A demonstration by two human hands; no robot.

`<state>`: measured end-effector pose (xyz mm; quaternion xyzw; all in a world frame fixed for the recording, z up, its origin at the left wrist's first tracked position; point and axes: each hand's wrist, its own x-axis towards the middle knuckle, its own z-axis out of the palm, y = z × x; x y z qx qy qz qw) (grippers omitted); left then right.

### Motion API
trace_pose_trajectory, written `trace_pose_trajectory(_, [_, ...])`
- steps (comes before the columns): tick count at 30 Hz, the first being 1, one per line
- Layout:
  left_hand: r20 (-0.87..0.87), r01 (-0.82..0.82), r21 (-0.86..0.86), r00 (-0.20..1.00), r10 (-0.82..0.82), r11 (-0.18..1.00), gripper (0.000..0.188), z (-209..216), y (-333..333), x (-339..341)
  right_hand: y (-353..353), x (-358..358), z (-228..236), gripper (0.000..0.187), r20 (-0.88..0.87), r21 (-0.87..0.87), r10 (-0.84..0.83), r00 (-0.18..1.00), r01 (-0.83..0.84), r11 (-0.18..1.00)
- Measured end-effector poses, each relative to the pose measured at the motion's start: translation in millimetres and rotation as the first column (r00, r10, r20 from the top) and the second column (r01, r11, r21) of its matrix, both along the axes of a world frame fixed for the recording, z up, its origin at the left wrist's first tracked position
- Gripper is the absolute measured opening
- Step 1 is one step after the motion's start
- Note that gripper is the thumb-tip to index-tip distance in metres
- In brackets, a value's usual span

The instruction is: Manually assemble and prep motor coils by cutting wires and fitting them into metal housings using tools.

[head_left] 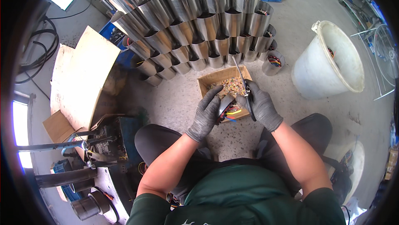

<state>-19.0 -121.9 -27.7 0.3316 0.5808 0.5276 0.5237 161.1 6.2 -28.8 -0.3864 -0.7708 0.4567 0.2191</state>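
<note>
My left hand (205,115), in a grey glove, grips a motor stator (225,106), a ring-shaped metal part with coloured wires hanging from its near side. Its thumb and forefinger curl around the upper left of the ring. My right hand (264,105), gloved too, is closed around what looks like a pair of scissors (240,69), with a long thin blade pointing up and away and dark handles. The right fingertips come close to the stator's right side. Beneath both hands stands an open cardboard box (204,84) holding many small coloured wire clippings (232,87).
Beyond the box, metal cylinders (183,31) are stacked in rows. One cylinder with wires (273,63) stands at their right end. A big white bucket (309,65) is farther right. At left are cardboard sheets (79,83) and a machine with metal bars (54,147).
</note>
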Motion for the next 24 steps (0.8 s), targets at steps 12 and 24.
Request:
trace_pose_trajectory(12, [-0.151, -0.159, 0.231, 0.969, 0.197, 0.960, 0.088, 6, 8, -1, -20, 10, 23, 0.070, 0.295, 0.223, 0.199, 0.935, -0.270, 0.937])
trace_pose_trajectory(24, [-0.422, -0.141, 0.170, 0.884, 0.202, 0.975, 0.094, 7, 7, 2, -25, 14, 27, 0.083, 0.445, 0.148, 0.261, 0.857, -0.358, 0.922])
